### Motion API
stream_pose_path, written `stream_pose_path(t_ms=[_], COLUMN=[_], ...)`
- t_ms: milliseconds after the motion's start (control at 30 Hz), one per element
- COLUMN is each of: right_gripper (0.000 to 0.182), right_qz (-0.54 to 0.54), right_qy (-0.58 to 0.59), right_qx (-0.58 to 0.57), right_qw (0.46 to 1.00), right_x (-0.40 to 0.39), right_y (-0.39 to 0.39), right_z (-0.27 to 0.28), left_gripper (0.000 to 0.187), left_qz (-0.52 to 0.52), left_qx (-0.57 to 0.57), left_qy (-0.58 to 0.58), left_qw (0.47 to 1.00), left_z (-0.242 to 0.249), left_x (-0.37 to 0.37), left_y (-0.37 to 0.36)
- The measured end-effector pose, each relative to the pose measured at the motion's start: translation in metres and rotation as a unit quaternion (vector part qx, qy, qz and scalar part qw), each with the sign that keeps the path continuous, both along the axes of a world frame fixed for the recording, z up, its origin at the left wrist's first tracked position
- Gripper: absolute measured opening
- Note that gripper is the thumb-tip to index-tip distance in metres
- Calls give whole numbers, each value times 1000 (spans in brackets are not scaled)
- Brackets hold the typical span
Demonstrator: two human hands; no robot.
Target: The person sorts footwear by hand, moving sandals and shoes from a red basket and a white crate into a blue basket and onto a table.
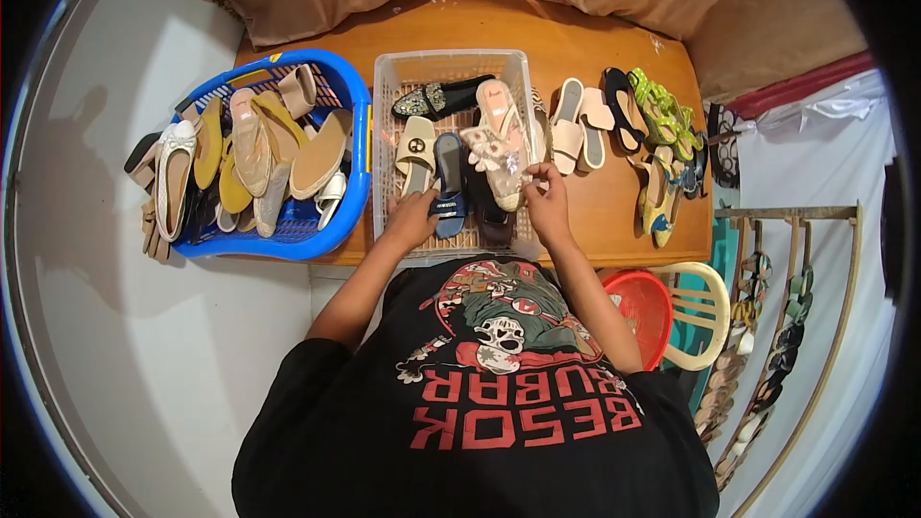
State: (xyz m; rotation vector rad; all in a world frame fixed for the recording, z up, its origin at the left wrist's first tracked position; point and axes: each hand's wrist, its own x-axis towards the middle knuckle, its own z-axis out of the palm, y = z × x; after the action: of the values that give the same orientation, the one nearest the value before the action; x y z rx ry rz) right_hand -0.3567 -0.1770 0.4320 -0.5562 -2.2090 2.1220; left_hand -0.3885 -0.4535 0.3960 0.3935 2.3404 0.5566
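A clear plastic basket [382, 96] in front of me holds several shoes. My right hand [545, 200] pinches the near end of a pale pink sandal with flower trim [497, 120], apparently in clear plastic, at the basket's right side. Over the basket's near left part, my left hand [411, 221] has its fingers curled by the near end of a cream slide sandal [415, 146]. Just right of those fingers lies a blue sandal [449, 168]; what they grip is hidden. A black flat with a decorated toe [436, 99] lies across the far side.
On the left, a blue laundry basket [357, 134] is heaped with shoes. Right of the clear basket are beige slides [568, 125], a black shoe [622, 110] and green shoes [662, 110]. A red basin [641, 312], cream chair [705, 317] and shoe rack [844, 259] stand lower right.
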Motion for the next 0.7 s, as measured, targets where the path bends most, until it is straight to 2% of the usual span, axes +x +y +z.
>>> stream_pose_path(t_ms=[33,100,133,167,200,233,267,300,367,400,433,500,533,600,667,700], right_gripper=[25,25,37,37,40,44,64,64,73,82,82,83,84,79,75,70], right_qz=[7,46,78,80,117,149,212,214,287,308,308,353,350,347,342,334], right_qy=[3,45,-48,-44,34,109,55,58,49,51,54,32,66,74,79,98], right_qx=[2,134,101,102,252,395,325,328,521,550,552,541,558,543,526,508], right_qw=[1000,989,991,991,960,900,920,918,802,775,773,762,750,761,774,788], right_x=[0,0,1,5,10,13,14,17,27,27,26,25,26,28,29,29], right_y=[1,2,-1,-8,-15,-20,-21,-26,-36,-35,-32,-27,-25,-24,-24,-24], right_z=[-15,-36,-15,-9,-5,-3,-6,-2,10,8,6,4,4,2,2,4], left_gripper=[71,75,81,81,84,86,87,87,89,84,84,76,67,66,63,63], left_qz=[7,85,102,104,155,205,229,232,352,382,383,378,389,404,443,441], left_qx=[2,41,55,56,84,112,115,117,154,59,62,264,303,310,343,340], left_qy=[3,106,170,175,179,181,168,171,60,114,116,-79,-45,-51,-47,-50], left_qw=[1000,990,979,977,968,955,952,951,921,915,914,884,869,859,827,829], left_z=[0,1,-3,-12,-25,-43,-72,-69,-56,-59,-61,-67,-72,-80,-61,-49], left_x=[2,12,14,9,1,-8,-20,-31,-50,-59,-68,-84,-87,-87,-74,-64], left_y=[-1,-3,-1,-1,0,2,3,7,20,29,29,26,29,27,29,27])
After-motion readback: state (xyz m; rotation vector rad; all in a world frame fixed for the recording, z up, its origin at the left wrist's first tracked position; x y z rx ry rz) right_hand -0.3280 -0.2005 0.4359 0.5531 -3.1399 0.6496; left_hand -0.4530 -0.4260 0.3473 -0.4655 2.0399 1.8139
